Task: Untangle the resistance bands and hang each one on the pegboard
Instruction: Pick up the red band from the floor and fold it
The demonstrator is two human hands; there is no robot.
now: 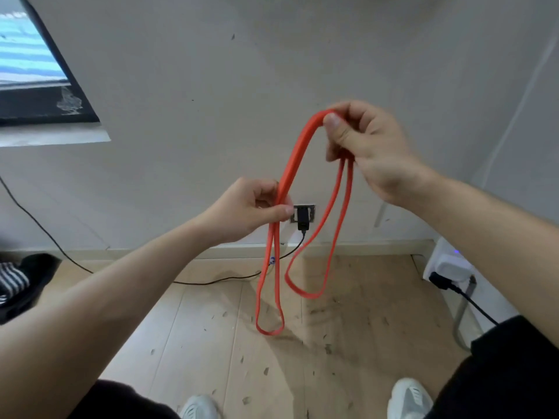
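Note:
An orange-red resistance band (295,152) hangs in front of me, folded into two long loops. My right hand (366,152) pinches its top bend between thumb and fingers at chest height. My left hand (257,207), lower and to the left, grips the doubled strands where they run down. Below it one loop (269,297) dangles close to the wooden floor; a second loop (317,267) hangs from my right hand. No pegboard shows in this view.
A wall socket with a black plug (303,217) sits behind the band, its cable (211,281) trailing over the floor. A white power strip (447,267) lies at the right wall. A dark-framed board (39,86) leans at upper left. My white shoes (410,397) stand below.

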